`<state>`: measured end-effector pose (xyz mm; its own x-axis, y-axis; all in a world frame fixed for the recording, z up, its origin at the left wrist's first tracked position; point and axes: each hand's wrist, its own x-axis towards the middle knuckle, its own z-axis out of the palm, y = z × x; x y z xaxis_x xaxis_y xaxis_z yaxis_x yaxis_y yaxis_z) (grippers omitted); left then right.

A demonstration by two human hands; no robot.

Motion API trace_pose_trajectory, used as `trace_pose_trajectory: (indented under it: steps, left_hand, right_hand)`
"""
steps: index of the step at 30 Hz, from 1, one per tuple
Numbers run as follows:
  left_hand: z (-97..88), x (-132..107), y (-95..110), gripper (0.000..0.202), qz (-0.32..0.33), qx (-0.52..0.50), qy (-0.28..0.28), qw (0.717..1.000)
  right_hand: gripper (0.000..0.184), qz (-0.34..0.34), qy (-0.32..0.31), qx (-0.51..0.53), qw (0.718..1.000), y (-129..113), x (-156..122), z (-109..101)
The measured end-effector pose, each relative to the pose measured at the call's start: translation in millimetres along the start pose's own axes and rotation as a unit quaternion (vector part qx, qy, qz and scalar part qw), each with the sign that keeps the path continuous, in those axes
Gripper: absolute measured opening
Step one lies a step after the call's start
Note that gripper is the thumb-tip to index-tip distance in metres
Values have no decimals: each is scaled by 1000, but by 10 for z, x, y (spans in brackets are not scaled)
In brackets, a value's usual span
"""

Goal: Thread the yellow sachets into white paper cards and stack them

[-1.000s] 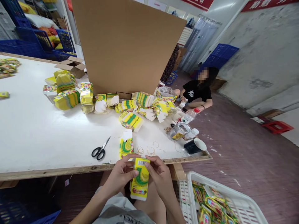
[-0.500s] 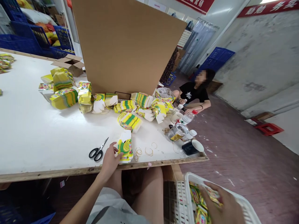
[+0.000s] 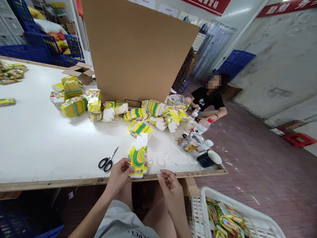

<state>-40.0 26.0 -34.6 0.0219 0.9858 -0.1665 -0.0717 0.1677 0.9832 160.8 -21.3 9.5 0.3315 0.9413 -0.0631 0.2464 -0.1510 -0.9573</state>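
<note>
Yellow and green printed packaging [image 3: 138,157] is at the near edge of the desk [image 3: 61,148], its white flap toward twelve o'clock. At its eight o'clock, the left hand [image 3: 120,174] pinches its edge between thumb and fingers. At four o'clock the right hand [image 3: 172,190] is apart from it, fingers loosely curled, thumb parted from them. Scissors [image 3: 106,163] lie at nine o'clock, thin loops [image 3: 161,166] at three, a dark mug [image 3: 205,159] farther that way. Beyond the right hand, packets [image 3: 229,219] lie in a white basket [image 3: 204,208].

Left grip [image 3: 121,172] pinched, right grip [image 3: 170,185] loosely curled, forearms [image 3: 94,205] apart, reaching forward
</note>
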Motion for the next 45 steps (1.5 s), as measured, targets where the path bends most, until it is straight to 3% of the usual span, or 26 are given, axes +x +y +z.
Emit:
trace_pose_trajectory:
  steps: [4,8,13,16,21,27,31,34,37,39,42,45]
  left_hand:
    - [179,-209,217,29,7,-53,-81,995]
    - [262,-274,346,31,19,-168,-160,973]
    - [294,-314,274,54,-47,-300,-226,926]
    - [296,-361,231,64,-45,-325,-262,907]
    - [287,-379,244,50,-7,-306,-225,925]
    - [314,-322,263,43,-18,-301,-185,935]
    - [382,-298,259,36,-46,-278,-131,950]
    - [423,-315,255,41,-45,-249,-98,963]
    - [405,-362,273,58,-24,-229,-79,970]
    - [359,-396,303,67,-10,-217,-95,972]
    - [276,-425,368,61,4,-182,-162,970]
    - [232,-433,426,49,-10,-182,-218,959]
  right_hand:
    - [38,23,40,137,989,-49,-35,134]
    - [33,51,-9,204,978,-131,-57,130]
    - [27,75,-99,242,962,-123,-137,181]
    - [27,97,-82,275,953,-111,-162,213]
    - [32,141,-39,321,936,-129,-163,213]
    - [34,74,-65,205,974,-133,-185,189]
    - [31,55,-64,140,987,-81,-216,191]
    - [28,44,-51,130,989,-41,-232,203]
    - [24,16,-51,119,991,-40,-227,194]
    - [36,-5,-59,123,991,-73,-214,169]
    - [58,-16,-110,147,983,-166,-176,98]
    - [40,-14,-163,139,977,-263,-105,-3]
